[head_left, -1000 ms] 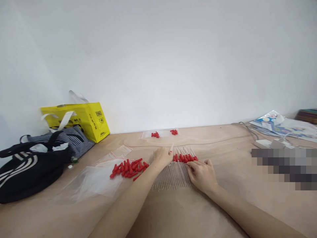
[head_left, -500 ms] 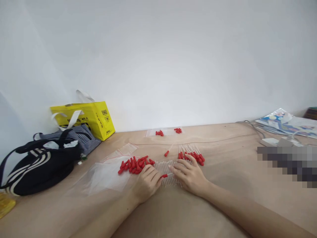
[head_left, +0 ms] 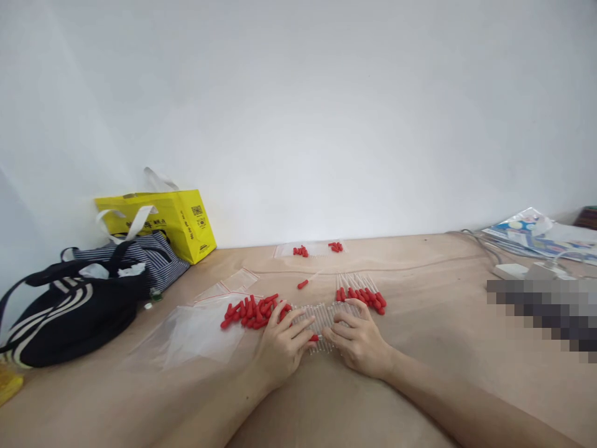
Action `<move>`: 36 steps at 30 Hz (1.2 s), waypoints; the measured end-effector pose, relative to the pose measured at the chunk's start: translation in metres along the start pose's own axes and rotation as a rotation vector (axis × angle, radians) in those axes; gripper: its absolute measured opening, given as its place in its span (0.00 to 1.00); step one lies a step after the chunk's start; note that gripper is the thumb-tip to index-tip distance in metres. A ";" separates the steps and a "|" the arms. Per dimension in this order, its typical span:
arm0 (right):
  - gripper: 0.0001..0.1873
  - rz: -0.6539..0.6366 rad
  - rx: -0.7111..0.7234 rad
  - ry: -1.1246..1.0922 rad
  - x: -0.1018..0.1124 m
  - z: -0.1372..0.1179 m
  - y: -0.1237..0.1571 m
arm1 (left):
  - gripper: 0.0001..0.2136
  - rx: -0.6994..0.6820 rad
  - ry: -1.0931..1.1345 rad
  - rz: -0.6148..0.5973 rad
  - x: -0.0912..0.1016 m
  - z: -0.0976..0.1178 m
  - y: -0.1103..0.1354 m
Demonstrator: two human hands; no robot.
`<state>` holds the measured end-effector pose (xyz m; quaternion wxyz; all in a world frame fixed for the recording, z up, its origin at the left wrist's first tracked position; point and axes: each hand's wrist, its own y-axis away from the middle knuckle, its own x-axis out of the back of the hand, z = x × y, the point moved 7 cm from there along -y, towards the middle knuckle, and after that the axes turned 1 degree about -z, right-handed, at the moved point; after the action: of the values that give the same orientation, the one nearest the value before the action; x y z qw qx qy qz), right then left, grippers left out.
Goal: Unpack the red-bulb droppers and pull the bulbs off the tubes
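Between the fingers of my left hand is a red rubber bulb, its end pointing right. My right hand has its fingertips closed around a thin clear glass tube that lines up with the bulb; whether the two are joined is hard to see. Beneath both hands lies a row of clear glass tubes. A heap of loose red bulbs sits beside my left fingers. Beyond my right hand, droppers with red bulbs fitted lie side by side. One single dropper rests farther back.
Clear plastic bags lie at left. Near the wall is a bag with more droppers. A yellow bag, a striped bag and a black bag stand left. White adapters, cables and printed sheets are at right.
My hands have moved slightly closer together and nearer to me, the left one turning with its fingers more spread. The single dropper at the back has shifted left and tilted flatter.
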<state>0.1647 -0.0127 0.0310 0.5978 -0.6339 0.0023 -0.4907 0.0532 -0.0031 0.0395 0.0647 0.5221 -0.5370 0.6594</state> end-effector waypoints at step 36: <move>0.12 -0.054 -0.418 0.159 -0.002 0.042 0.018 | 0.13 0.850 0.185 -0.086 0.031 -0.121 0.044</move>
<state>0.2006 0.0155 0.0246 0.4383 -0.7030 0.1341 -0.5438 -0.0644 0.0576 0.0495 -0.0807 0.4632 -0.1874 0.8624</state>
